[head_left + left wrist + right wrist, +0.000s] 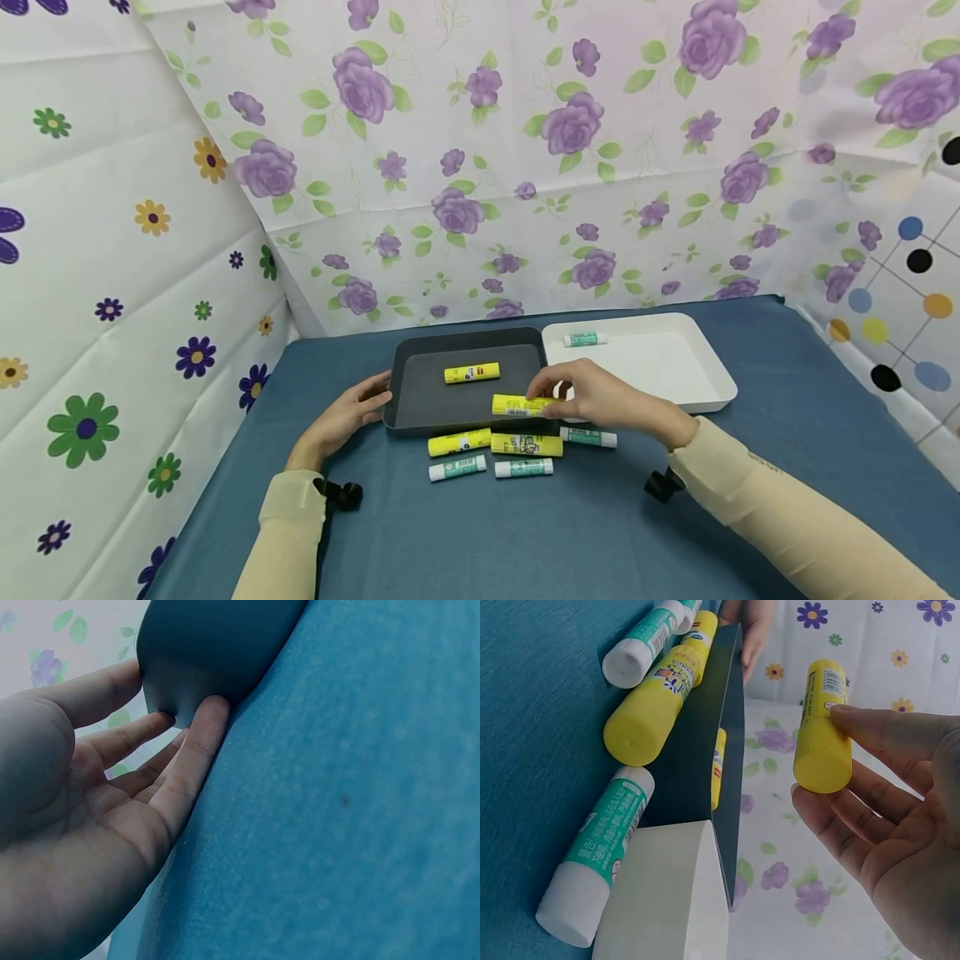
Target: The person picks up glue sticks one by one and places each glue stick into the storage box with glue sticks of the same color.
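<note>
My right hand (592, 396) pinches a yellow glue stick (517, 406) between thumb and fingers, above the front part of the dark grey tray (427, 408). In the right wrist view the held glue stick (823, 742) hangs clear of the tray wall. My left hand (351, 414) rests its extended fingers against the grey tray's left end; the left wrist view shows fingertips (210, 712) on the outer wall of that tray (202, 667). Inside the grey tray lies another yellow glue stick (472, 372). A green-and-white glue stick (585, 339) lies in the white tray (660, 358).
Before the trays, on the blue cloth (495, 533), lie two yellow glue sticks (459, 442) and three green-and-white ones (523, 468). The white tray adjoins the grey one on the right. A flowered curtain (465, 167) hangs behind the table.
</note>
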`<state>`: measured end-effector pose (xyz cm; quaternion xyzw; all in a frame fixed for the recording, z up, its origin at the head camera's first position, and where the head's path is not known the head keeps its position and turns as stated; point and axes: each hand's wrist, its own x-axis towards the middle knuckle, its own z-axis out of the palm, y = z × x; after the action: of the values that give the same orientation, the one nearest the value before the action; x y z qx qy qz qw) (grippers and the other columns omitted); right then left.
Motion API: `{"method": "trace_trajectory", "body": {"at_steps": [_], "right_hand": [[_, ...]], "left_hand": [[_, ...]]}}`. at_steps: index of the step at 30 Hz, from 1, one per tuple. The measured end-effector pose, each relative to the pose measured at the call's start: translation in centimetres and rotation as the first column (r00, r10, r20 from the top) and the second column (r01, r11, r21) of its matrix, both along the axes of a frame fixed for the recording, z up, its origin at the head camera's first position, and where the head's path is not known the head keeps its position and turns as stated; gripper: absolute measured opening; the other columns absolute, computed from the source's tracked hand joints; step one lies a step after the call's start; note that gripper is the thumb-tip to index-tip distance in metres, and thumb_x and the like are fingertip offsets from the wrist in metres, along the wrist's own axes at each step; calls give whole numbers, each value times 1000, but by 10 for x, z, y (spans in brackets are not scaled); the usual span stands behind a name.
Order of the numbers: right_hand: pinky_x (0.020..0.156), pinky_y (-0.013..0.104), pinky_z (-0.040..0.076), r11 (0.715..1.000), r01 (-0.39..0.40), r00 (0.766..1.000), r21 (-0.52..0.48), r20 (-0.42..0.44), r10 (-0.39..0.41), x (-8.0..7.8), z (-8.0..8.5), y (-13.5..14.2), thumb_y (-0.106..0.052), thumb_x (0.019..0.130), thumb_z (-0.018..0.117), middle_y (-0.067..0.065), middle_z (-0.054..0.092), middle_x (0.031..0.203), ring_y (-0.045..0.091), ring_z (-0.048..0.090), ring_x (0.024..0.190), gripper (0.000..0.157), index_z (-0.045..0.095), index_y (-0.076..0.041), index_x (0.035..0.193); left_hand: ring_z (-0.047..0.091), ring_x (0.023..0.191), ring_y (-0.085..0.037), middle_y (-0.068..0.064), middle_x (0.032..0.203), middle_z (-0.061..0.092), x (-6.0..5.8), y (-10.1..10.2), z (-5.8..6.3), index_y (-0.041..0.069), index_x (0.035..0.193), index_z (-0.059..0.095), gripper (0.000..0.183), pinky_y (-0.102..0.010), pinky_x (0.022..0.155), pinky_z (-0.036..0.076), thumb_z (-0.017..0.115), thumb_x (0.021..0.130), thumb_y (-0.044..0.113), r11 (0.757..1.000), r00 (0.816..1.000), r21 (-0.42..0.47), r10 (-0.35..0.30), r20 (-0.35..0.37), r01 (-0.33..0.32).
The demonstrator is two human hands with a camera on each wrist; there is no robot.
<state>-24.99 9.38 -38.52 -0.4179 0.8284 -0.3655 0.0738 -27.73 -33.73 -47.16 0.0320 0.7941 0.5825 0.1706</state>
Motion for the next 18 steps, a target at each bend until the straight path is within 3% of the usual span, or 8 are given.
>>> {"method": "trace_trajectory", "body": {"at_steps": [8,18], "right_hand": [[82,39,53,1000,7,1000,4,-10,-7,-7,-1,1,-13,90,74,-9,68,102,10,62,90,22,71,-19,111],[82,42,53,1000,8,998,-6,55,-8,-26,6,-9,-12,90,72,-7,67,106,17,62,88,22,71,-19,111]], "left_hand": [[32,140,-34,-15,155,29,0,0,-1,17,158,23,66,-54,111,34,55,102,33,1000,1000,-2,0,-4,0],[31,140,-34,-16,155,27,-1,0,0,16,158,22,68,-53,111,34,56,102,33,1000,1000,1,-4,-5,4]]}}
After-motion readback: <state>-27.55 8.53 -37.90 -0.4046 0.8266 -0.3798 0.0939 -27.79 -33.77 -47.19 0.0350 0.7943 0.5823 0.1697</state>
